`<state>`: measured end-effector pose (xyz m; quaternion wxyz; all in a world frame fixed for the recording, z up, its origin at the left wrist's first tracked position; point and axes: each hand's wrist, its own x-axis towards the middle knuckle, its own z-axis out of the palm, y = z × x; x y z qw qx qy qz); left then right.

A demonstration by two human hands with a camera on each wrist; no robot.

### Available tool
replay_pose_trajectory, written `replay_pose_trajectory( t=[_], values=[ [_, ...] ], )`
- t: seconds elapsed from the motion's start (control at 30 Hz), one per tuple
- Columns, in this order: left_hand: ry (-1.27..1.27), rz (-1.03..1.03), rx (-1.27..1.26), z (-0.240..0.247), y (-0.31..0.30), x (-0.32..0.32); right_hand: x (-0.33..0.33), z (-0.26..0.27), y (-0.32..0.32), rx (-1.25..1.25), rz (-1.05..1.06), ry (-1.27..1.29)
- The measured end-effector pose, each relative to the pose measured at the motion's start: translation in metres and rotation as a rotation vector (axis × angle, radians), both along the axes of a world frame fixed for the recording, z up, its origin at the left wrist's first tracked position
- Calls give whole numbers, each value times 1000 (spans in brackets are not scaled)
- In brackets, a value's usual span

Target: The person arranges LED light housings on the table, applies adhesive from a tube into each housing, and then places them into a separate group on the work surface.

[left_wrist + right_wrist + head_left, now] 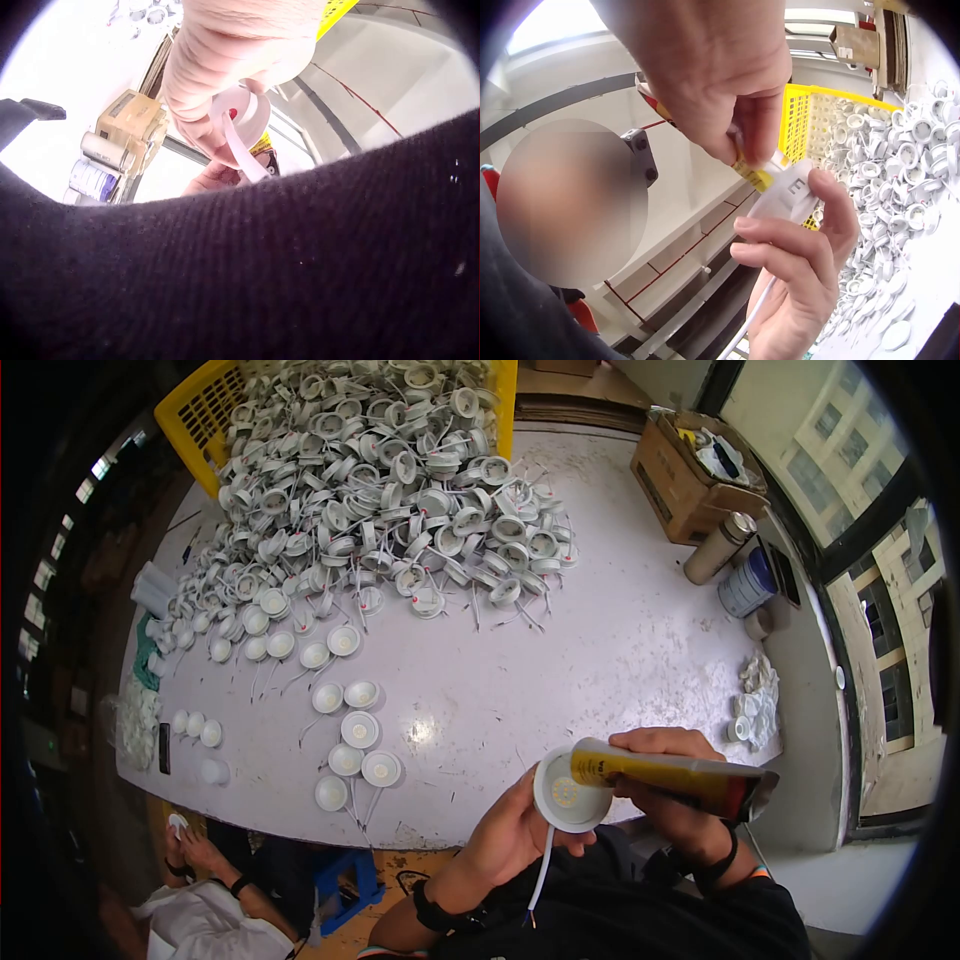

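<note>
At the white table point(620, 650) by the window point(850, 450), left hand point(510, 835) grips a lamp point(567, 792), right hand point(685, 822) a yellow tube point(660, 770).

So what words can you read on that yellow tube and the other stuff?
"E": a lone letter on the white lamp that the left hand holds.
Dark print on the yellow tube: too blurred to read.
Labels on the cardboard box and tin: too small.

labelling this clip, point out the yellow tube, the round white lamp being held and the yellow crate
yellow tube point(660, 771): head view, middle of its body
round white lamp point(569, 792): head view, centre of its face
yellow crate point(196, 415): head view, left wall
</note>
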<state>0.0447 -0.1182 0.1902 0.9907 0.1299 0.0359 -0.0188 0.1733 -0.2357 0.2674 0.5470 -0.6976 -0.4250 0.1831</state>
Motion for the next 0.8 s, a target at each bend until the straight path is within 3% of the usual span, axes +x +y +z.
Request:
replay_pose_trajectory(
  t=[0.13, 0.2, 0.23, 0.3, 0.43, 0.63, 0.8],
  values=[
    [48, 45, 77, 0, 5, -2, 2, 11, -1, -2, -41, 102],
    [58, 49, 90, 1, 5, -4, 6, 18, -2, -78, 41, -182],
    [114, 90, 104, 2, 5, -5, 6, 24, -3, -73, 22, -178],
    [171, 111, 132, 4, 6, -5, 4, 36, -5, -185, 75, 99],
    [142, 159, 166, 1, 6, -6, 6, 32, -9, -142, 113, 97],
    [172, 203, 165, 10, 3, -2, 7, 33, -4, -237, 184, 539],
    [161, 176, 111, 3, -1, 0, -5, 18, 8, 55, 147, 738]
  ],
)
